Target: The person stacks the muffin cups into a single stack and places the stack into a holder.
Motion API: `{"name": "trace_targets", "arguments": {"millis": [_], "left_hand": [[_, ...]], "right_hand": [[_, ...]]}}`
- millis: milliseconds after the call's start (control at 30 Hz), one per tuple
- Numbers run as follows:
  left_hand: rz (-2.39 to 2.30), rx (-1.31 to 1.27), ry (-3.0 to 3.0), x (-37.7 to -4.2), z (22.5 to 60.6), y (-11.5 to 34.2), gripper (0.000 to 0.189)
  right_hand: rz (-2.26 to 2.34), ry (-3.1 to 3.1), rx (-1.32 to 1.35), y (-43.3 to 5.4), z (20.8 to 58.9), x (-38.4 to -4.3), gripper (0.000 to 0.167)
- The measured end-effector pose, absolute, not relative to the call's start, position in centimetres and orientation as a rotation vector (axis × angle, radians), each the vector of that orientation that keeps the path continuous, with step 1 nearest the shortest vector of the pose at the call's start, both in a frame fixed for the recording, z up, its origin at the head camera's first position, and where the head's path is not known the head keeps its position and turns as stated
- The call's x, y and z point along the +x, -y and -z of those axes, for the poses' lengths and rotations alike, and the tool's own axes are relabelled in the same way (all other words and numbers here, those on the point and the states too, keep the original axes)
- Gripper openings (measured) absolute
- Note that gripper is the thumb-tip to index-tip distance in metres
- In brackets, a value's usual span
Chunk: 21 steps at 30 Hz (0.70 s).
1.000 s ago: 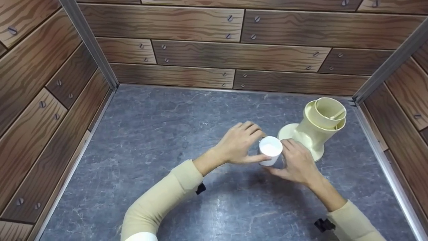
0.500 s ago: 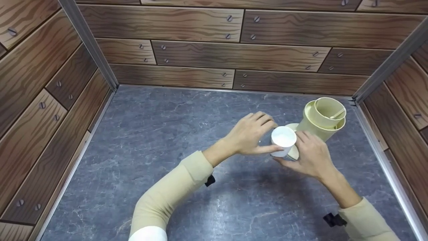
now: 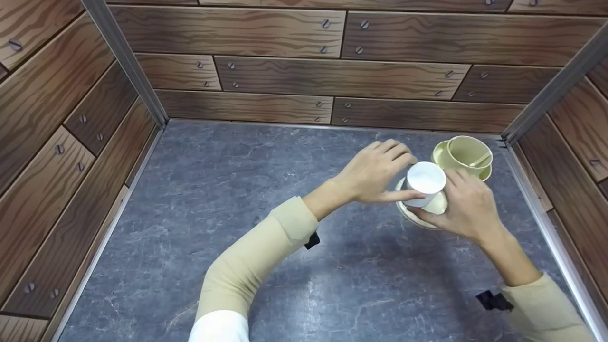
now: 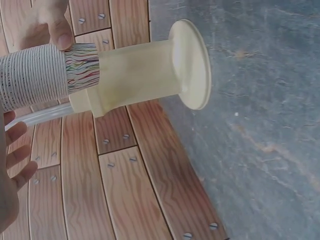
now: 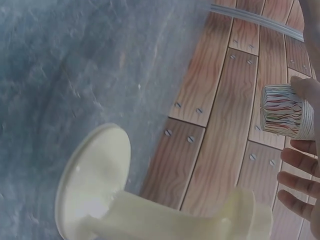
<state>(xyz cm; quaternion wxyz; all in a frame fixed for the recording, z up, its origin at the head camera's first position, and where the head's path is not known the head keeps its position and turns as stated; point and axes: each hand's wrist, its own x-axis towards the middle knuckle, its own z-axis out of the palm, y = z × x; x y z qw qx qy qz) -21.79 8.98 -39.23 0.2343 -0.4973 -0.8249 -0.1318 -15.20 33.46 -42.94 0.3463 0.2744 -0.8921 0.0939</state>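
Observation:
Both hands hold a stack of white paper cups (image 3: 426, 178) upright, mouth up, in the air. Ribbed rims of the nested cups (image 4: 34, 75) show in the left wrist view, with thin coloured lines on the lowest cup. My left hand (image 3: 373, 173) has its thumb across the near side and its fingers behind. My right hand (image 3: 472, 204) grips the stack from the right. Beyond it stands a pale yellow plastic stand (image 5: 97, 175) with a round base, a column and a wide round top. Stack and right hand hide much of the column in the head view.
The stand's top (image 3: 441, 154) has a ring-shaped opening with a narrow strip inside, near the back right corner. A dark blue marbled tabletop (image 3: 228, 190) lies below. Wood-patterned walls (image 3: 266, 76) with metal corner rails enclose the back and both sides.
Both hands have carried the paper cup stack to the right and farther back, so it now overlaps the stand's base in the head view. The stand has not moved.

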Motion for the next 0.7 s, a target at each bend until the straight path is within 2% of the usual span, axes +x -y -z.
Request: {"name": "trace_targets", "arguments": {"millis": [233, 433, 700], "left_hand": [[0.351, -1.381, 2.247, -22.5, 38.0, -10.1, 0.064], [0.319, -1.388, 2.272, -22.9, 37.0, -11.1, 0.068], [0.305, -1.378, 2.284, -23.4, 35.6, -12.5, 0.07]], "right_hand": [[-0.179, 2.32, 0.682, -34.5, 41.3, -15.6, 0.104], [-0.151, 2.304, 0.664, -35.4, 40.1, -16.0, 0.103], [-0.125, 2.344, 0.632, -36.6, 38.4, -16.7, 0.113]]}}
